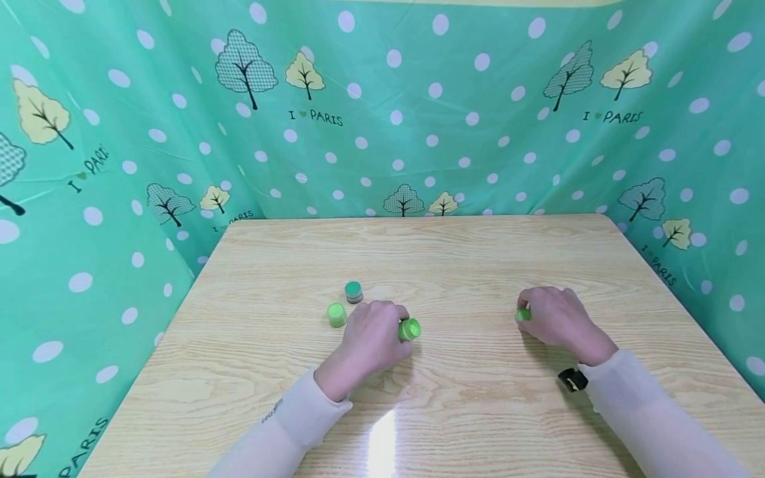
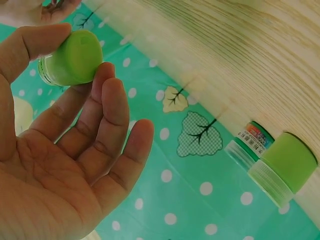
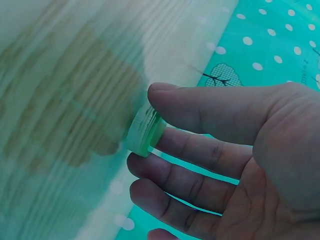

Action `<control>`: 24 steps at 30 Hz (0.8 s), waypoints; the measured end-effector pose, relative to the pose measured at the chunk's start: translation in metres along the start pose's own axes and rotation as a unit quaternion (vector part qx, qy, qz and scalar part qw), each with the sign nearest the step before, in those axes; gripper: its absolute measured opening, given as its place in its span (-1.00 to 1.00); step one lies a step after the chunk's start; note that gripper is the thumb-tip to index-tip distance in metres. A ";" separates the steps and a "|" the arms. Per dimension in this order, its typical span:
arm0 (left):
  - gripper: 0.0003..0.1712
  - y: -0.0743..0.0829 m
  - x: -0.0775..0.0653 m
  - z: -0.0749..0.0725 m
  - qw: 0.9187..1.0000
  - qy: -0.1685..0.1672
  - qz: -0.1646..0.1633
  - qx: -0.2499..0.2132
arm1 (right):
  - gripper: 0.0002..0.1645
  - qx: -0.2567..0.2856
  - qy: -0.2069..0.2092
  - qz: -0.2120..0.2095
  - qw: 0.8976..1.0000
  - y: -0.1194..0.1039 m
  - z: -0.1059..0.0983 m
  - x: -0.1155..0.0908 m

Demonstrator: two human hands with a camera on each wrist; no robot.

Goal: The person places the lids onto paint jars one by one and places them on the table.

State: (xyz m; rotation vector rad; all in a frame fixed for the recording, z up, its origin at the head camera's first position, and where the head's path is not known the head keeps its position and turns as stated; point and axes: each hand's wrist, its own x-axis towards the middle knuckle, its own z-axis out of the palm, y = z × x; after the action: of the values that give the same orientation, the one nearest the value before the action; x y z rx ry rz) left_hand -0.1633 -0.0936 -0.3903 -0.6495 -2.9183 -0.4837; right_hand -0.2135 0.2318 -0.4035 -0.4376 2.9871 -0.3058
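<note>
My left hand (image 1: 375,335) holds a small light-green paint jar (image 1: 409,329) between thumb and fingers, above the table. In the left wrist view the jar (image 2: 82,57) shows its threaded neck, with the other fingers loosely bent below it. Farther right, my right hand (image 1: 552,315) pinches a small green lid (image 1: 523,315) close over the tabletop. Ridges run around the lid's side (image 3: 142,131) in the right wrist view. Just beyond the left hand stand a second light-green jar (image 1: 337,315) and a dark-green jar (image 1: 354,292), both upright.
The light wood table (image 1: 448,252) reaches back to a green dotted curtain (image 1: 418,99), which also hangs along both sides. A bright reflection lies on the tabletop near the front. A dark device (image 1: 573,380) is strapped at the right wrist.
</note>
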 end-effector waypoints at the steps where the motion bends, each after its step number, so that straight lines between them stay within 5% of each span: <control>1: -0.77 0.000 0.000 0.000 1.000 -0.002 -0.001 -0.001 | -0.81 0.000 0.003 -0.001 1.000 -0.001 0.000 0.000; 24: -0.71 0.003 0.000 0.002 1.000 -0.010 -0.002 -0.011 | -0.57 0.061 0.026 -0.012 0.998 -0.030 -0.015 -0.007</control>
State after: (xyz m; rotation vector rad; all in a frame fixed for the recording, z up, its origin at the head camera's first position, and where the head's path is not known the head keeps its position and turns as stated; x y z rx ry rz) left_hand -0.1624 -0.0901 -0.3911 -0.6568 -2.9374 -0.5141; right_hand -0.2010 0.2086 -0.3818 -0.4608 2.9935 -0.5049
